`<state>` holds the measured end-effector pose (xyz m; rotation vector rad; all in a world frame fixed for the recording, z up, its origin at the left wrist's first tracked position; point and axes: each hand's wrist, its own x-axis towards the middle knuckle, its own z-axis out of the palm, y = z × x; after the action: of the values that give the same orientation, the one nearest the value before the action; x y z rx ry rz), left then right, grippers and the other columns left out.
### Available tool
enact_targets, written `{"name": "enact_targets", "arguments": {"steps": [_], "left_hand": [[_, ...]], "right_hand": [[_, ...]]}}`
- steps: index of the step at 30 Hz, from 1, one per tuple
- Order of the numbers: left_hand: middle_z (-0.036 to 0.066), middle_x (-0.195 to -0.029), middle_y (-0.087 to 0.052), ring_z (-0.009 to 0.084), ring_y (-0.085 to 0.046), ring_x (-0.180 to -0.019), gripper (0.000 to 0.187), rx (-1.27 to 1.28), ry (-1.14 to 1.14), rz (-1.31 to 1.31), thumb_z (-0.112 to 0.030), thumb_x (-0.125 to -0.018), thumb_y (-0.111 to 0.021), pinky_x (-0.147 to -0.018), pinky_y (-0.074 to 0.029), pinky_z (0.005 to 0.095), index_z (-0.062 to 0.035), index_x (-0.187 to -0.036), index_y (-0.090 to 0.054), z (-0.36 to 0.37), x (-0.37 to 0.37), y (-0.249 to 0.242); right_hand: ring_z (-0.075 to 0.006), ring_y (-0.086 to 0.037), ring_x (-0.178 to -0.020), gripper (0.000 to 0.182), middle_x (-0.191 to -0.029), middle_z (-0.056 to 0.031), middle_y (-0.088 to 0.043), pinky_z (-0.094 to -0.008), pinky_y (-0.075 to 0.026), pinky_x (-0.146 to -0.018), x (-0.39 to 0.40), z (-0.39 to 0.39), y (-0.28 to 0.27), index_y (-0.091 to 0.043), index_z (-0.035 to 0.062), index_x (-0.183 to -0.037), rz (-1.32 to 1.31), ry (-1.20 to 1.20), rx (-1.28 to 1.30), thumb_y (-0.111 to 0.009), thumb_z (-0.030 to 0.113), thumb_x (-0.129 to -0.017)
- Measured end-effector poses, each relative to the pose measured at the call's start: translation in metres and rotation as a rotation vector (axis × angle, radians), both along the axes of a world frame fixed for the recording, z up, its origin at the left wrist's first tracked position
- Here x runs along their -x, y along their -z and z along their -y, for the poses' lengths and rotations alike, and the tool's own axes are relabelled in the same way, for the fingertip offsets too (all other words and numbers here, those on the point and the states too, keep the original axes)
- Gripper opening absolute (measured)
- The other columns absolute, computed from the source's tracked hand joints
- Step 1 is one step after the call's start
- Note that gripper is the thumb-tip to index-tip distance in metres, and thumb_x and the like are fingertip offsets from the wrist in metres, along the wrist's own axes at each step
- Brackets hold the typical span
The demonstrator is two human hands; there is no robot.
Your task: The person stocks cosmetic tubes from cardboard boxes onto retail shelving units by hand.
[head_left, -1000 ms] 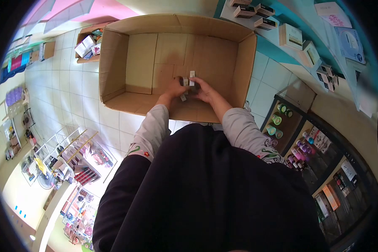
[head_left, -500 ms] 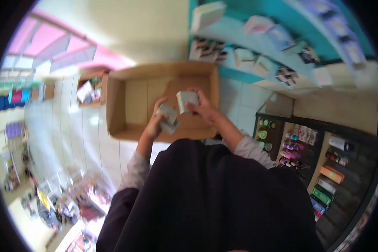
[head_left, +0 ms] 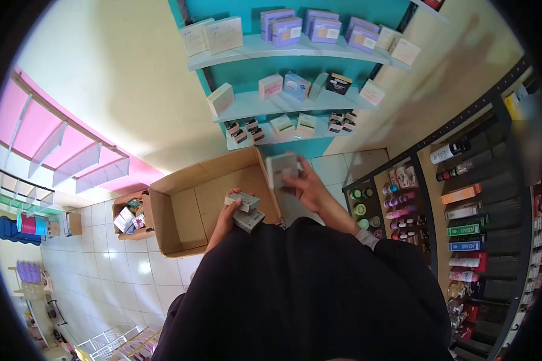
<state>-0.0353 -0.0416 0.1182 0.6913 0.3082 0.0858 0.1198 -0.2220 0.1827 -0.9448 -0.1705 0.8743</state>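
Two small pale boxes (head_left: 247, 218) are in my left hand (head_left: 225, 218), whose fingers wrap round them above the near side of a large open cardboard box (head_left: 180, 248). My right hand (head_left: 307, 189) grips another pale, grey-white box (head_left: 281, 171), slightly blurred, held upright just beyond the cardboard box's right edge. The part of the cardboard box's floor that shows is bare cardboard.
Ahead, white shelves (head_left: 301, 53) on a teal wall carry purple, white and dark boxes. A dark rack (head_left: 424, 207) with bottles and jars stands at the right. A smaller carton (head_left: 149, 231) with packets sits at the left on the tiled floor (head_left: 108, 265).
The view has tilted up towards the wall shelves. My right hand has moved its box away from my left hand, out past the cardboard box's right edge.
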Motion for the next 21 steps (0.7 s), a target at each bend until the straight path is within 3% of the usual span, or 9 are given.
{"name": "enact_targets", "arguments": {"steps": [4,6,9,11,15,21], "left_hand": [[0.018,-0.114,-0.051,0.0276,-0.054,-0.101,0.043,-0.027,-0.059,0.001,-0.022,-0.083,-0.058,-0.083,-0.049,0.0399,-0.0144,-0.119,-0.037,0.014,0.000,-0.018],[0.018,-0.114,-0.051,0.0281,-0.054,-0.100,0.043,-0.043,-0.099,-0.034,-0.022,-0.083,-0.058,-0.083,-0.049,0.0409,-0.0142,-0.119,-0.037,0.018,0.002,-0.018],[0.018,-0.113,-0.051,0.0291,-0.054,-0.100,0.042,-0.032,-0.182,-0.097,-0.023,-0.083,-0.058,-0.082,-0.050,0.0422,-0.0141,-0.118,-0.037,0.031,0.006,-0.026],[0.019,-0.111,-0.051,0.0298,-0.055,-0.099,0.042,-0.066,-0.200,-0.116,-0.024,-0.082,-0.059,-0.081,-0.050,0.0425,-0.0140,-0.117,-0.038,0.037,0.006,-0.021],[0.019,-0.110,-0.052,0.0299,-0.056,-0.097,0.043,-0.090,-0.263,-0.107,-0.022,-0.080,-0.061,-0.080,-0.050,0.0424,-0.0143,-0.116,-0.038,0.053,-0.006,-0.016],[0.018,-0.112,-0.052,0.0276,-0.054,-0.099,0.046,-0.133,-0.212,-0.136,-0.016,-0.078,-0.062,-0.082,-0.049,0.0392,-0.0141,-0.117,-0.038,0.089,-0.034,-0.021]], "right_hand": [[-0.0222,-0.056,-0.101,0.052,-0.116,-0.0067,-0.051,-0.0402,-0.052,-0.081,-0.049,0.046,-0.012,-0.029,0.0119,-0.129,-0.093,0.204,-0.155,-0.056,0.004,-0.085],[-0.0182,-0.055,-0.099,0.046,-0.112,-0.0072,-0.054,-0.0333,-0.051,-0.078,-0.077,0.067,-0.011,-0.035,0.0100,-0.123,0.075,0.354,-0.110,-0.060,0.010,-0.085],[-0.0148,-0.055,-0.093,0.043,-0.106,-0.0068,-0.058,-0.0283,-0.047,-0.075,-0.117,0.099,-0.015,-0.040,0.0080,-0.119,0.224,0.535,0.166,-0.063,0.012,-0.083],[-0.0138,-0.055,-0.091,0.041,-0.103,-0.0062,-0.059,-0.0273,-0.045,-0.074,-0.136,0.115,-0.020,-0.043,0.0072,-0.117,0.239,0.541,0.164,-0.064,0.013,-0.082],[-0.0143,-0.055,-0.092,0.041,-0.102,-0.0052,-0.060,-0.0285,-0.045,-0.074,-0.157,0.133,-0.021,-0.044,0.0055,-0.116,0.258,0.462,0.145,-0.065,0.012,-0.081],[-0.0161,-0.054,-0.099,0.045,-0.108,-0.0053,-0.055,-0.0308,-0.047,-0.076,-0.144,0.114,-0.008,-0.043,0.0090,-0.120,0.227,-0.012,0.157,-0.066,0.010,-0.080]]}}
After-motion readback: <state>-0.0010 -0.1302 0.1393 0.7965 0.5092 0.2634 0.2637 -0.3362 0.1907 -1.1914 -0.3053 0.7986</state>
